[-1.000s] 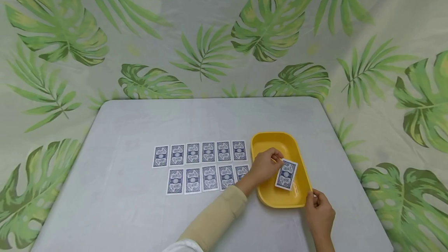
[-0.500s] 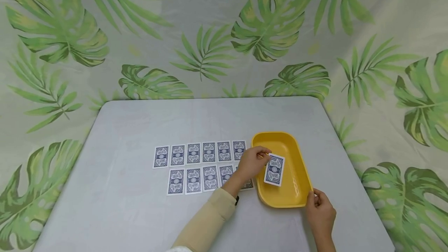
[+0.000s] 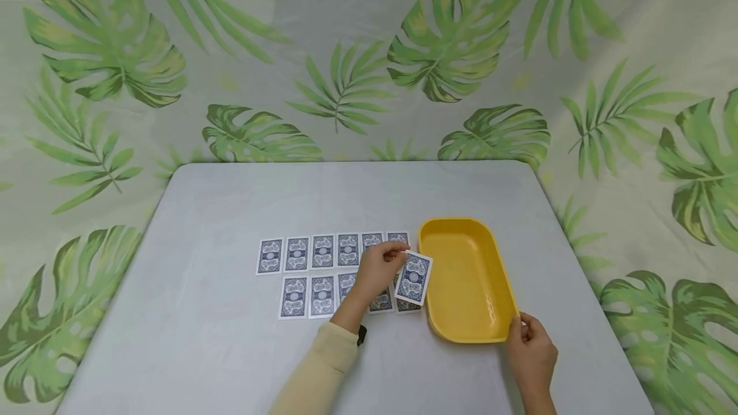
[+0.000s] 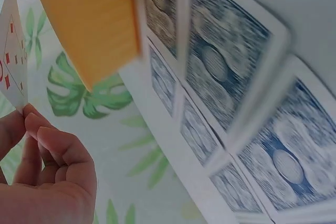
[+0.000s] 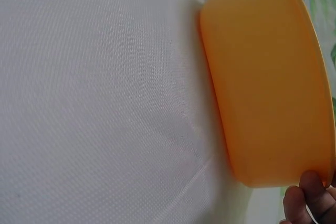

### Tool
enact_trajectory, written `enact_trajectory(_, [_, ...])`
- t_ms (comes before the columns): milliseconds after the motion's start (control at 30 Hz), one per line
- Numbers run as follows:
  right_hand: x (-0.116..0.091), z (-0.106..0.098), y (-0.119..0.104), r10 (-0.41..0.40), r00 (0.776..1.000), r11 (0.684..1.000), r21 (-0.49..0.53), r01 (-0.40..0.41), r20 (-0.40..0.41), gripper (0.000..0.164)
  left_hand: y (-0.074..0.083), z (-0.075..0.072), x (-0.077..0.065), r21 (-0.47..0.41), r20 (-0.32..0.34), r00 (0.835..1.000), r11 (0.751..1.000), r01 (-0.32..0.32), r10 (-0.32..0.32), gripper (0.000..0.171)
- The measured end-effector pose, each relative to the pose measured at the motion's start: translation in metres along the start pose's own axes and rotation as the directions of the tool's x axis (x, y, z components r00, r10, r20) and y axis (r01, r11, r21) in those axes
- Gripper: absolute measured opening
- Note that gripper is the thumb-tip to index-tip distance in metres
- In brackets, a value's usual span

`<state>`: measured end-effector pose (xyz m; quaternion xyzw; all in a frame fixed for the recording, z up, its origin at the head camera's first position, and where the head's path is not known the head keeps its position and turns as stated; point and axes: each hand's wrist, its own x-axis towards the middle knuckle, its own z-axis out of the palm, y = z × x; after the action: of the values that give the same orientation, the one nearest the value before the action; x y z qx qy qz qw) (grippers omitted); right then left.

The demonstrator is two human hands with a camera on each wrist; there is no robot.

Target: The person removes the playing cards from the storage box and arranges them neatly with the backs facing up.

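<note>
My left hand [image 3: 376, 271] pinches a playing card [image 3: 414, 278] by its upper left corner. The card's blue patterned back shows in the head view, just left of the yellow tray [image 3: 468, 274] and over the right end of the lower row of cards. On its other face, small red pips are visible in the left wrist view, where the card [image 4: 14, 51] stands above the fingertips. With thumb and fingers, my right hand [image 3: 533, 351] grips the tray's near right corner. The tray's outer wall [image 5: 262, 87] fills much of the right wrist view.
Several face-down cards [image 3: 294, 296] lie in two rows left of the tray, partly hidden by the left hand and arm. The white table [image 3: 219, 338] reaches back to a leaf-patterned cloth [image 3: 340, 95].
My left hand has moved left with the card, from over the tray to beyond its left rim. The right hand stays at the tray's corner. The view has shifted slightly.
</note>
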<state>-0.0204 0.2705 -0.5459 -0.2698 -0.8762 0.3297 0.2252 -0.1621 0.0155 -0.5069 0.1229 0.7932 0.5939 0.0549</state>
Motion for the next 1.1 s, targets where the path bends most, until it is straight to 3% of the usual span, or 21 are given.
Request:
enact_trajectory(200, [0.000,0.000,0.001,0.019,1.000,1.000,-0.008,-0.019,0.020,0.024,-0.017,-0.029,-0.008,-0.008,-0.086,0.996,0.999,0.039,-0.040,0.020])
enact_trajectory(400, [-0.001,-0.001,0.000,0.027,0.999,1.000,-0.010,-0.027,0.024,0.025,-0.027,-0.057,-0.015,-0.032,-0.179,0.977,0.993,0.117,-0.120,0.021])
enact_trajectory(600, [-0.001,-0.001,-0.002,0.016,0.999,1.000,-0.003,-0.016,0.030,0.025,-0.038,-0.083,-0.023,-0.071,-0.290,0.937,0.981,0.180,-0.193,0.020])
enact_trajectory(800, [-0.001,0.000,-0.004,0.015,0.999,1.000,-0.007,-0.015,0.028,0.025,-0.048,-0.101,-0.030,-0.051,-0.369,0.905,0.977,0.206,-0.210,0.020])
enact_trajectory(1033, [0.000,0.000,-0.004,0.018,1.000,1.000,-0.018,-0.018,0.018,0.025,-0.059,-0.121,-0.043,-0.035,-0.422,0.871,0.964,0.262,-0.252,0.020])
enact_trajectory(1100, [-0.001,0.000,-0.003,0.017,1.000,1.000,-0.015,-0.017,0.012,0.024,-0.062,-0.131,-0.047,-0.033,-0.441,0.853,0.955,0.296,-0.280,0.021])
